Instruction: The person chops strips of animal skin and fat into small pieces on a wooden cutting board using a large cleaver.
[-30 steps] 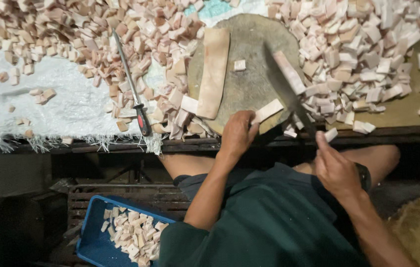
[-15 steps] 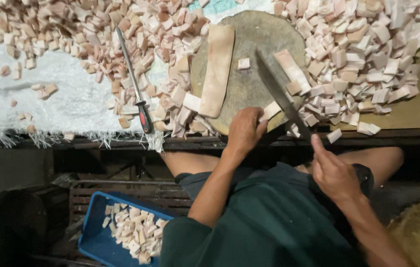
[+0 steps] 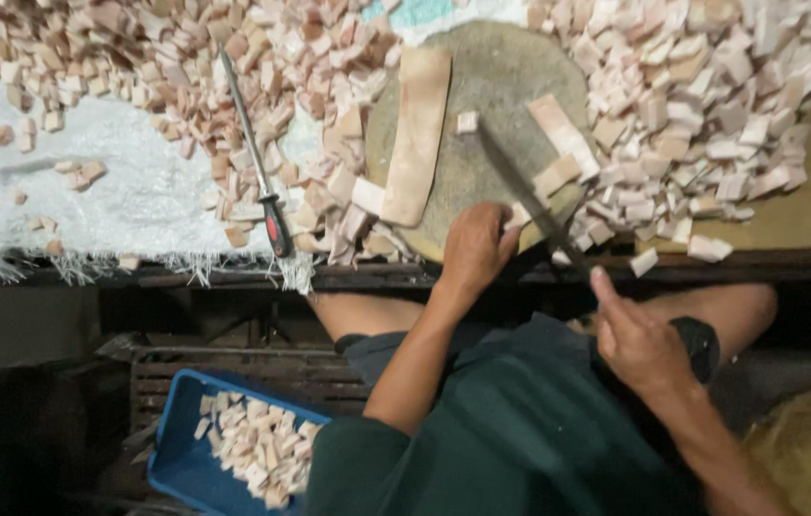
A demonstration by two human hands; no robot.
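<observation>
My right hand [image 3: 637,342] grips the handle of a long dark knife [image 3: 520,191], its blade raised at a slant over a round chopping block [image 3: 496,91]. My left hand [image 3: 475,247] rests at the block's near edge, fingers on a pale strip piece [image 3: 552,180]. A long pale strip [image 3: 417,134] lies on the block's left side. A shorter strip [image 3: 563,136] and a small cube [image 3: 466,122] lie near the middle.
Heaps of cut pale cubes [image 3: 711,105] cover the bench right and left of the block. A sharpening steel with a red and black handle [image 3: 257,172] lies on a white woven sack [image 3: 118,201]. A blue tray [image 3: 176,449] with cubes sits below.
The knife has swung left and up, from lying across the block's right edge to a raised slant over it. My left hand stays at the block's near edge.
</observation>
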